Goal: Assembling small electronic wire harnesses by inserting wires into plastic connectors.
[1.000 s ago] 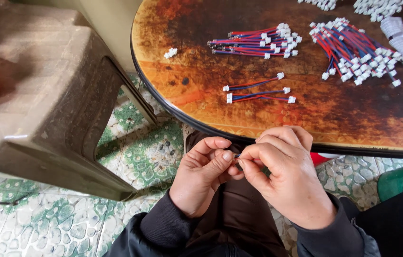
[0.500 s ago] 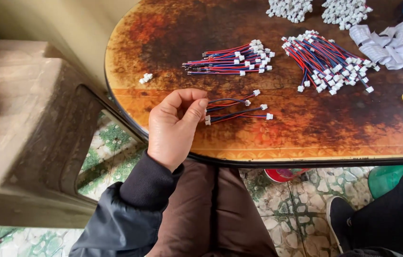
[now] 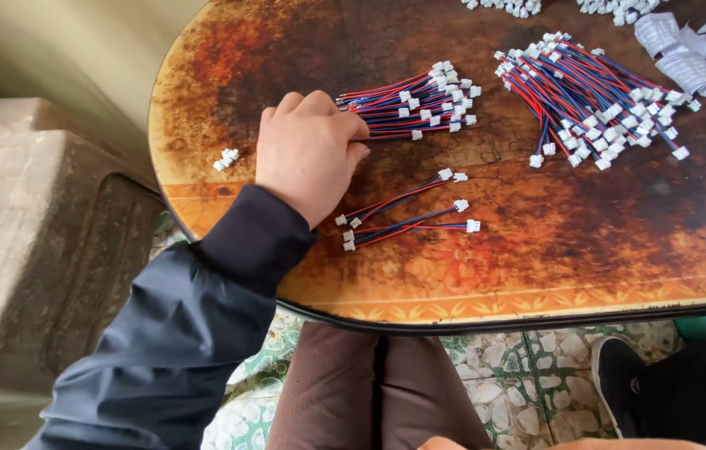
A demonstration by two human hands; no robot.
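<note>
My left hand (image 3: 307, 150) lies on the round brown table (image 3: 536, 267), knuckles up and fingers curled. Its fingertips touch the left end of a bundle of red, blue and black wires with white connectors (image 3: 411, 102). Whether they pinch a wire is hidden under the hand. Just below the hand lie three loose wires of the same kind (image 3: 407, 215). Only a sliver of my right hand (image 3: 536, 444) shows at the bottom edge, down by my lap.
A bigger wire bundle (image 3: 590, 100) lies at the back right, with white paper strips (image 3: 690, 50) beyond it. Loose white connectors (image 3: 225, 158) sit near the table's left rim. A plastic stool (image 3: 36, 233) stands to the left. Another person's dark shoe (image 3: 624, 375) rests on the patterned floor.
My hands were together at my lap a second ago. My left hand then reached up to the loose wires and has now moved farther up to the bundle; my right hand dropped out of sight.
</note>
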